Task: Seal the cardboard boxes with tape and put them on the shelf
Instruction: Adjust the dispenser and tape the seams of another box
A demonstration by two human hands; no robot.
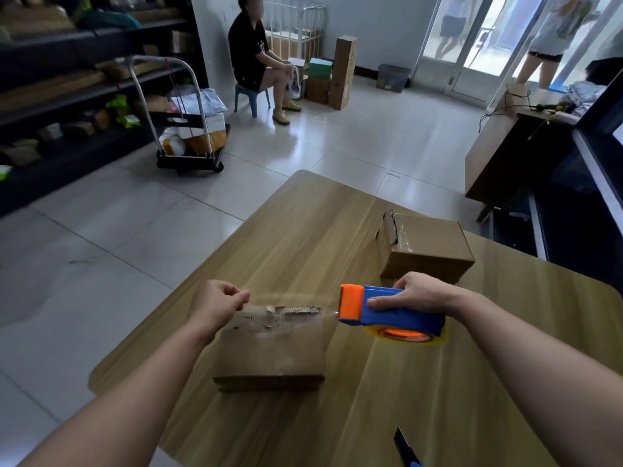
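Near edge of the table (pixel 303 214), right side: a dark, blade-like tool (pixel 407 449) with a blue end, partly cut off by the frame. Cannot identify it for certain.

Near box (pixel 269 348): lies flat toward the near left part of the table. Flaps are down, contents hidden. The far top edge is scuffed, with torn paper showing.

Left hand (pixel 215 303): fingers curled, thumb and forefinger pinching the free end of the tape strip (pixel 296 303) above the box's far left corner.

Right hand (pixel 421 293): wrapped round the blue-and-orange tape dispenser (pixel 391 310), held just off the box's far right corner. The strip runs taut between the two hands, along the box's far edge. Cannot tell whether it touches the cardboard.

Step in hand (judgement): a length of tape is stretched out and not yet laid on the near box. The next move calls for lowering the strip onto the seam, pressing it flat, and carrying it over the edges. Then it can be cut on the dispenser's blade.

Second box (pixel 428 244): toward the far right edge of the table, well apart from the first. It is closed, with glossy tape across the top and a ragged flap standing up at its left end. Contents hidden.

Beyond the table: a trolley (pixel 188 129) loaded with parcels. The shelf (pixel 67 79) along the left wall has packages on its tiers. Neither box is on it yet.
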